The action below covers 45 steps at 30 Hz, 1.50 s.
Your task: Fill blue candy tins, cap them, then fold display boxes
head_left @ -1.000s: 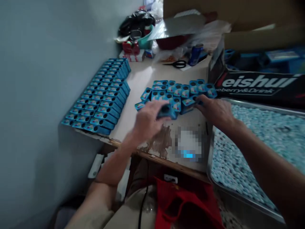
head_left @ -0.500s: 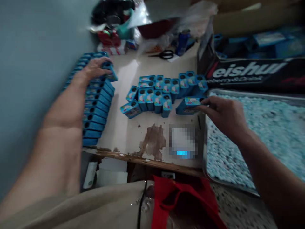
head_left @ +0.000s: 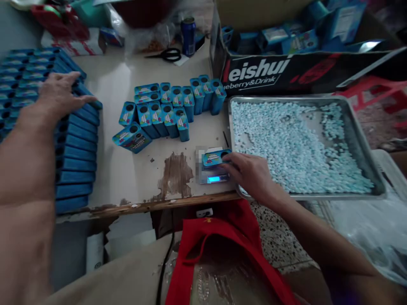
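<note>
My left hand (head_left: 60,95) lies flat with fingers stretched out on a big block of stacked blue boxes (head_left: 76,144) at the table's left. My right hand (head_left: 249,171) pinches a small blue box (head_left: 213,157) that rests on a little digital scale (head_left: 212,177) with a lit blue display, near the table's front edge. A loose group of several upright blue boxes (head_left: 171,108) with round holes on top stands mid-table.
A metal tray (head_left: 365,140) of pale blue candies (head_left: 286,140) lies right of the scale. Behind it stands a black cardboard carton (head_left: 273,74) with more blue boxes. Scissors (head_left: 167,54), a blue can (head_left: 188,29) and clutter sit at the back. A red bag (head_left: 219,250) lies on my lap.
My right hand carried a blue box from the loose group down onto the scale. My left hand set its box on the stacked block and now rests flat there. The camera swung right.
</note>
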Available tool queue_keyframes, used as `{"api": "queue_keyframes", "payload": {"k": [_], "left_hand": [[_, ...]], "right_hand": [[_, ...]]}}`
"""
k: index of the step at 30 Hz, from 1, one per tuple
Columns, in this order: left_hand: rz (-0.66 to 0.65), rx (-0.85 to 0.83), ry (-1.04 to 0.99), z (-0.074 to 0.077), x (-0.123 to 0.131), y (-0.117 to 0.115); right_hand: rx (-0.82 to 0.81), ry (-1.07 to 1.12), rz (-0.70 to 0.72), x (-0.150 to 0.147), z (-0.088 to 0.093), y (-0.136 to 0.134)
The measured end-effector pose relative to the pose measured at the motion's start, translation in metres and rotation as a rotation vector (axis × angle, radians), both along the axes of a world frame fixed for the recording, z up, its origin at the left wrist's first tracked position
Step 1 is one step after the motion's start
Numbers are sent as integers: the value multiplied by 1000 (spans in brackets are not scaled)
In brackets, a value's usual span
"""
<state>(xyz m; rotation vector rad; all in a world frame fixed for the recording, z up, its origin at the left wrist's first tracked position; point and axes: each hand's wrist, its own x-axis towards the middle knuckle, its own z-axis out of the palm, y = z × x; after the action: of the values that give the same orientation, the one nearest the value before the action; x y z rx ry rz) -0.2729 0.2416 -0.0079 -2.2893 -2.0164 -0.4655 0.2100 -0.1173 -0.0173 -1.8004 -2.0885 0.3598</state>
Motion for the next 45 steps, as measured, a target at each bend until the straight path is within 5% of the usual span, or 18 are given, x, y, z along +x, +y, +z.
{"api": "queue_keyframes", "payload": {"k": [3, 7, 13, 17, 22, 30, 37, 45], "left_hand": [[131, -87, 144, 23, 16, -23], [-112, 65, 46, 48, 31, -74], [-271, 194, -20, 54, 69, -173], [-311, 154, -58, 46, 89, -214], [-346, 73, -99, 33, 101, -242], [-465, -4, -305, 0, 154, -269], [-578, -83, -490, -21, 202, -286], [-409, -153, -597, -40, 202, -306]], "right_hand": [[-58, 68, -74, 20, 11, -3], [-128, -70, -111, 85, 13, -5], [-203, -372, -157, 158, -29, 24], [-182, -422, -182, 147, -46, 36], [-231, -424, 46, 118, -44, 14], [-317, 542, -350, 141, -30, 3], [-278, 617, -375, 126, -18, 4], [-208, 731, -301, 74, 4, 33]]}}
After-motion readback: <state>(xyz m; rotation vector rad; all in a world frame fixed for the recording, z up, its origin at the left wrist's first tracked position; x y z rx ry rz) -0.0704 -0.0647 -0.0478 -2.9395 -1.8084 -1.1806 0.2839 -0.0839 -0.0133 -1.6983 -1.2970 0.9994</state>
